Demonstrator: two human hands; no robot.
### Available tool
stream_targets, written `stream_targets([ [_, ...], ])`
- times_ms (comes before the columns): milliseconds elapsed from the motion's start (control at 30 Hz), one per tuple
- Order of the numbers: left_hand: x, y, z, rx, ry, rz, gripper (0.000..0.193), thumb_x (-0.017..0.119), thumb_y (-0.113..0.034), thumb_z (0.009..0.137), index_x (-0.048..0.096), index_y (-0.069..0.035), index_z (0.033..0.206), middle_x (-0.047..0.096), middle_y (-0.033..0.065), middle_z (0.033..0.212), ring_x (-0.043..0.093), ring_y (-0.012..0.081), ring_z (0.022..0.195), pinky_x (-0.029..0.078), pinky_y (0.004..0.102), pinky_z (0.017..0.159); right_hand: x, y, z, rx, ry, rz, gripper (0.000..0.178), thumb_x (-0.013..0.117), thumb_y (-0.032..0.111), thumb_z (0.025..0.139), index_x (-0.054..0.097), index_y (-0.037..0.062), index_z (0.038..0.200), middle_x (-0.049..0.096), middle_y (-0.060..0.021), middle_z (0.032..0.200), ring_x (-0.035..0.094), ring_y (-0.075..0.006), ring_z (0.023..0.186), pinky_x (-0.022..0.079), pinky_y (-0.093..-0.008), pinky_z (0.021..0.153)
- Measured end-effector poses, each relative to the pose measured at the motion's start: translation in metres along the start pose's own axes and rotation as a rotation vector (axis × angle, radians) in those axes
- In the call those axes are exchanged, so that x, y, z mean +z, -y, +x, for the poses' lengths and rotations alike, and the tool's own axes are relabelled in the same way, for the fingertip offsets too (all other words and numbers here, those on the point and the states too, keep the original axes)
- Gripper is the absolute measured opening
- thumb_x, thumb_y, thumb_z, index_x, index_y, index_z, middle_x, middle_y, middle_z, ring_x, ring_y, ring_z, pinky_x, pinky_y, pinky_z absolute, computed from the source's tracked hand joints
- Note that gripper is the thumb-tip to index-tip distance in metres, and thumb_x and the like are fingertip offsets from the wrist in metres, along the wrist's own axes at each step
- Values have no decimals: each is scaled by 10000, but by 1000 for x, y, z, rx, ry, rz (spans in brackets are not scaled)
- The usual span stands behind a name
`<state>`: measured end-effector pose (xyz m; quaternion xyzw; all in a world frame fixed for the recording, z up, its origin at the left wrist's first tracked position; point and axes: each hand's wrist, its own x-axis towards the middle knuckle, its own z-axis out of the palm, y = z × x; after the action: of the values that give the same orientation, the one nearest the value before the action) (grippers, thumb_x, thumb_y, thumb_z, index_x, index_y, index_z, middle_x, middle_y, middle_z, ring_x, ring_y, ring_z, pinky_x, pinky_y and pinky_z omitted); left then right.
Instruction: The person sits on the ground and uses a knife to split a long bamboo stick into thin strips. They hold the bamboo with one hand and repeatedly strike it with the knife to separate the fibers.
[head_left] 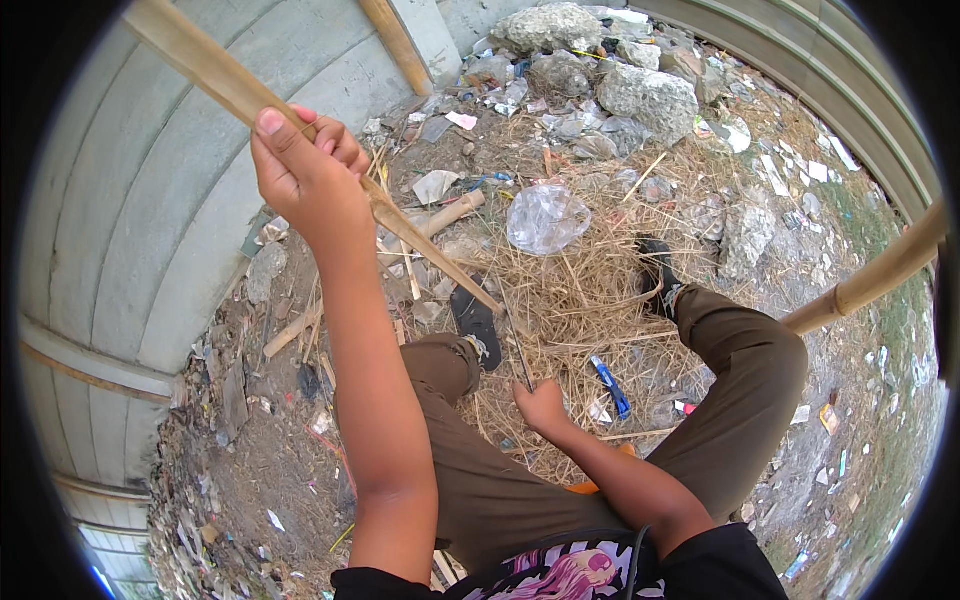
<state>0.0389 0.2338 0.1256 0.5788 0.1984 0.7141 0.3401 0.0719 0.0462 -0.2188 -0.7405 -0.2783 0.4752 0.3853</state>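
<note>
A long split bamboo piece (215, 75) slants from the upper left down toward the ground between my feet. My left hand (305, 165) is closed around its upper part, thumb along the top. Near its lower end, my right hand (542, 405) is closed on a long thin dark blade (517, 340), seen almost edge-on. The blade's upper end lies close to the bamboo's tip; I cannot tell whether they touch. Dry bamboo shavings (580, 300) are heaped between my shoes. A blue-handled cutter (610, 388) lies on them, right of my right hand.
A crumpled clear plastic bag (547, 218) sits just beyond the shavings. Large rocks (648, 100) and litter lie farther back. A grey panel wall (150, 200) rises on the left, and a bamboo pole (865, 275) slants in at the right. A bamboo piece (455, 213) lies beyond my left shoe.
</note>
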Motion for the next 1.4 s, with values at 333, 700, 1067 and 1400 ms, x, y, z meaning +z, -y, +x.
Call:
stream_targets([
  [333,14,1,-6,45,11,61,414,413,-456,1067,433,-65,932,365,2,660,308,68,523,253,230,461,0,-15,19,-64,8,15,412,653,281,834,624,-104,690,611,-226,593,623,-251,546,482,-438,559],
  [700,4,5,-3,47,-15,57,368,415,-400,1070,431,-54,945,357,4,681,300,74,520,251,228,445,-13,22,-7,-287,95,47,363,647,281,845,682,-79,866,663,-233,664,677,-348,616,526,-453,633],
  [1067,-24,13,16,31,-142,120,381,397,-405,1074,424,-52,935,363,12,685,313,84,529,256,238,449,-27,9,4,-142,104,-205,358,655,278,849,629,-73,784,652,-235,666,659,-382,614,524,-479,639],
  [1400,-27,14,16,22,-140,96,361,378,-379,1081,417,-48,944,372,20,696,310,85,533,253,238,445,-3,-36,26,368,176,234,348,650,259,856,611,-70,747,587,-146,563,598,-273,509,463,-437,493],
])
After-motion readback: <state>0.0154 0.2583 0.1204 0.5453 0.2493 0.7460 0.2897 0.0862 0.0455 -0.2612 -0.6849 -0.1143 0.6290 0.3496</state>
